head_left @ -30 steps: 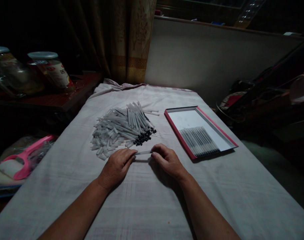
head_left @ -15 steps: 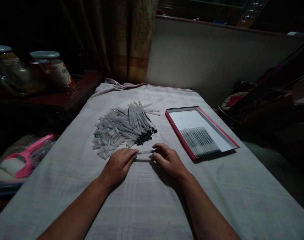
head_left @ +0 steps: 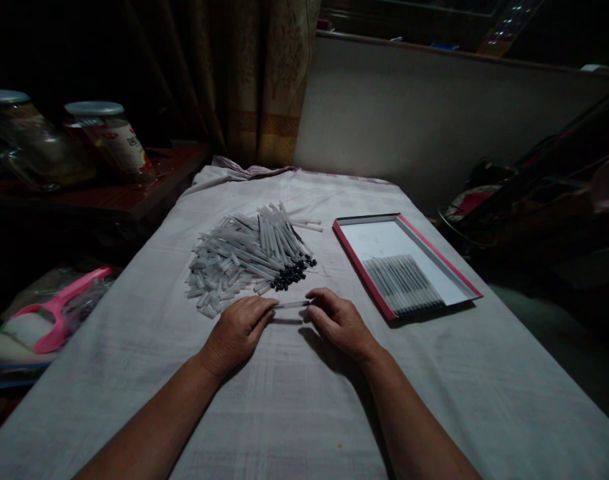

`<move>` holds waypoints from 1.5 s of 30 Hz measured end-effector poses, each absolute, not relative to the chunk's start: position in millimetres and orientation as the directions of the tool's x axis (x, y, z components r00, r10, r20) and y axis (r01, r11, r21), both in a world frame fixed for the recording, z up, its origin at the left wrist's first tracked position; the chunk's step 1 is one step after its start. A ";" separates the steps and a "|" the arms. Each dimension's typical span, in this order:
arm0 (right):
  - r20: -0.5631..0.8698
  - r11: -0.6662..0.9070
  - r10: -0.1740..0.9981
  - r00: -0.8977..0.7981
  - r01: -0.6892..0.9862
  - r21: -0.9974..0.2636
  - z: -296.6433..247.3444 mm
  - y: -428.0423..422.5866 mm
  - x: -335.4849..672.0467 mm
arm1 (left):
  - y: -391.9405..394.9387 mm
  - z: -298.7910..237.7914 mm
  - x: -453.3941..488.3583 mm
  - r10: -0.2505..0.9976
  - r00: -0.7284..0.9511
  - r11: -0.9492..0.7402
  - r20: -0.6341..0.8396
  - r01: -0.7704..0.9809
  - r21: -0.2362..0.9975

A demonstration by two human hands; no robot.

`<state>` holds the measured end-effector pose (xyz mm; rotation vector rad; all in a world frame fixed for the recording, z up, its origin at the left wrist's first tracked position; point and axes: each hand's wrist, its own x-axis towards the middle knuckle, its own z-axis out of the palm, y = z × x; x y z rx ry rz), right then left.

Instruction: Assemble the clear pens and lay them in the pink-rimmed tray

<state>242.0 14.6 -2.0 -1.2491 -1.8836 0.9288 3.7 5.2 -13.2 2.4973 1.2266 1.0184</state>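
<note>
My left hand [head_left: 237, 333] and my right hand [head_left: 339, 321] rest on a white cloth [head_left: 284, 400] and together hold one thin clear pen [head_left: 290, 305] level between their fingertips. Each hand is closed on one end of it. Just beyond the hands lies a heap of clear pens and caps [head_left: 249, 257] with black tips toward the right. To the right stands a shallow red-edged box [head_left: 454, 267] with a row of finished pens [head_left: 401, 285] laid side by side in it.
Two lidded jars [head_left: 109, 140] stand on a dark red shelf at the left. A pink-handled object [head_left: 59, 307] lies low at the left edge. A curtain hangs behind, with a pale wall and dark clutter at the right.
</note>
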 end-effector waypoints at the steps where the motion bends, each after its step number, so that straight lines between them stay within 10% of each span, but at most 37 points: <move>1: 0.159 0.288 0.940 -0.302 0.448 -0.846 -1.9 14.4 241.9 | 5.3 -13.3 3.8 0.753 0.425 -0.645 0.502 0.630 0.433; 45: 0.161 0.263 0.957 -0.242 0.486 -0.834 -9.0 3.9 240.2 | 6.7 -17.3 2.1 0.721 0.462 -0.689 0.515 0.559 0.462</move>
